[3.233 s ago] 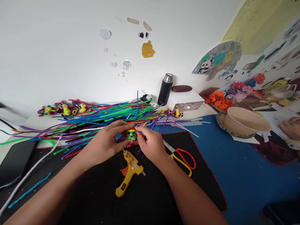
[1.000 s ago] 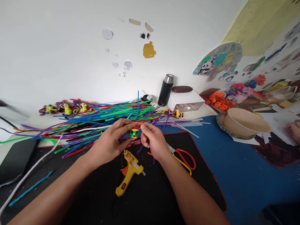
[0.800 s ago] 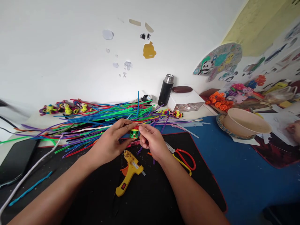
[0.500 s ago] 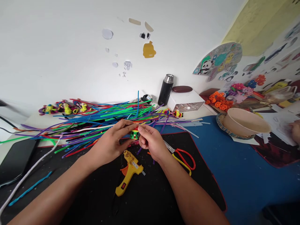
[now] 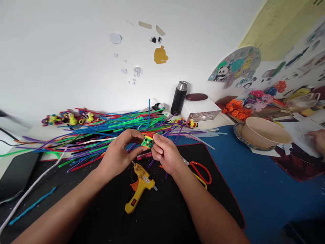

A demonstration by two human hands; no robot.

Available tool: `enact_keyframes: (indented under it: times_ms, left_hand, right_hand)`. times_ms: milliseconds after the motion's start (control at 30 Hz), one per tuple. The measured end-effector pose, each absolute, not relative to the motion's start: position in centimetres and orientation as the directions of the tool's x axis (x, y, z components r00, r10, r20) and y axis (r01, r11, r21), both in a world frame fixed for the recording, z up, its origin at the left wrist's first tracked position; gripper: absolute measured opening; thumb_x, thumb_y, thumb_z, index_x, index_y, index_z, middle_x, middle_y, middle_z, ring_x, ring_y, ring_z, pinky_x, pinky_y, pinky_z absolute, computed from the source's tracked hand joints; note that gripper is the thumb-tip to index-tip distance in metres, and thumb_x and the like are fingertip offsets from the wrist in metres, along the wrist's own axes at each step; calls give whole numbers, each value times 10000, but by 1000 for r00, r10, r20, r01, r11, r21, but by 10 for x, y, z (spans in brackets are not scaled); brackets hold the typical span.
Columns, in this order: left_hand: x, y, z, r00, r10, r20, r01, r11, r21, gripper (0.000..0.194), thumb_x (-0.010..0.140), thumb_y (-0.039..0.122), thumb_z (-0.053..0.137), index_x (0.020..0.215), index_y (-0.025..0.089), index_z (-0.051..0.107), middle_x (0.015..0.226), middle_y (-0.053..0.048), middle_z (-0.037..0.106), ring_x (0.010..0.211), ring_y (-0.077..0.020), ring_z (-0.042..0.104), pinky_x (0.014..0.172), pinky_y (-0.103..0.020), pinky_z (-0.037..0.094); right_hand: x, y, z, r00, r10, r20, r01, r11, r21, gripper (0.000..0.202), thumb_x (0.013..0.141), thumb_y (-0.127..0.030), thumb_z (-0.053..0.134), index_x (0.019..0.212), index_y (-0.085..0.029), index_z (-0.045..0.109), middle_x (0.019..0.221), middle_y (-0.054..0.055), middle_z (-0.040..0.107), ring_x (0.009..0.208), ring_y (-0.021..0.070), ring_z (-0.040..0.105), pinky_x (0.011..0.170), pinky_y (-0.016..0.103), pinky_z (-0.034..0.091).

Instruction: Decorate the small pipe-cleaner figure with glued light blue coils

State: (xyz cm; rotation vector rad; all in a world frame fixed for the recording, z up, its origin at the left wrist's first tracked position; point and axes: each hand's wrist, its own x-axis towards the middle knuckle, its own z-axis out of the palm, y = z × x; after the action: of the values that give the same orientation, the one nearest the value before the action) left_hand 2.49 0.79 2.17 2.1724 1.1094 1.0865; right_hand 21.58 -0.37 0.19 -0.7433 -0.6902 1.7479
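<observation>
My left hand point(image 5: 122, 150) pinches the left side of a small green, red and yellow piece point(image 5: 147, 141), which looks like a pipe-cleaner figure. My right hand point(image 5: 166, 152) has thumb and curled fingers pressed together at the piece's right edge. Below the hands a yellow glue gun point(image 5: 140, 188) lies on the black mat point(image 5: 106, 210), its nozzle pointing up and left. Partly behind my right wrist are scissors point(image 5: 201, 171) with red and yellow handles. Just beyond the hands spreads a pile of colored pipe cleaners point(image 5: 101, 128).
A black flask point(image 5: 179, 98) and white box point(image 5: 201, 110) stand by the wall. Small finished figures point(image 5: 69, 117) lie at the back left. On the blue surface at right sits a beige bowl point(image 5: 266, 132); another person's hand point(image 5: 318, 140) is at the right edge.
The small piece has turned and shows more between my hands. My left fingers have shifted to its left side. At the right edge, the other person's hand has come further into view.
</observation>
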Motion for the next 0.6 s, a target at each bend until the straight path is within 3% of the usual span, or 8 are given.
enact_keyframes:
  times_ms: [600]
  left_hand:
    - [27, 6, 24, 352, 818, 455, 453, -574, 683, 363, 957, 551, 736, 1109, 225, 688, 1044, -73, 753, 896, -239, 759, 813, -363, 651]
  right_hand:
    - [215, -4, 1, -250, 958, -141, -594, -267, -759, 481, 772, -519, 894, 803, -214, 524, 512, -130, 363, 419, 55, 296, 472, 258, 118]
